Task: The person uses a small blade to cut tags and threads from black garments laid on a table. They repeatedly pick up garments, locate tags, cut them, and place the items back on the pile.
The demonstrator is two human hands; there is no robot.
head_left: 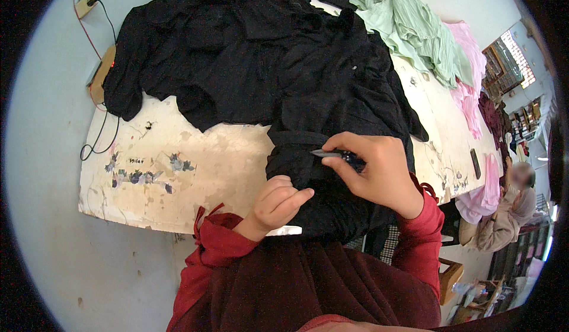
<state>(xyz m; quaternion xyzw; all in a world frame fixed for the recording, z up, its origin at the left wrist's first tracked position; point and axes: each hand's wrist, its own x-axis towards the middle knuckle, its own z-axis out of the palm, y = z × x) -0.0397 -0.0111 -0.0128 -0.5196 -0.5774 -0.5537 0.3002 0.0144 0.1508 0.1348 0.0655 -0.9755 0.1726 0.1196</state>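
A black garment (237, 53) lies rumpled over much of the worn, pale table, and part of it hangs over the near edge. My right hand (379, 166) is closed round small thread snips (325, 153). Their grey blades point left, just over a banded seam in the black cloth. Lower left of the blades, my left hand (277, 204) has its fingers curled on the garment's edge, pinching the cloth. Whether a loose thread lies at the blades is too fine to make out.
Pale green cloth (409, 24) and pink cloth (471, 65) lie along the table's far right side. A dark flat object (475, 163) rests near the right edge. At left, a power socket (86, 5) and cable hang by the wall. Another person (504, 213) sits at right.
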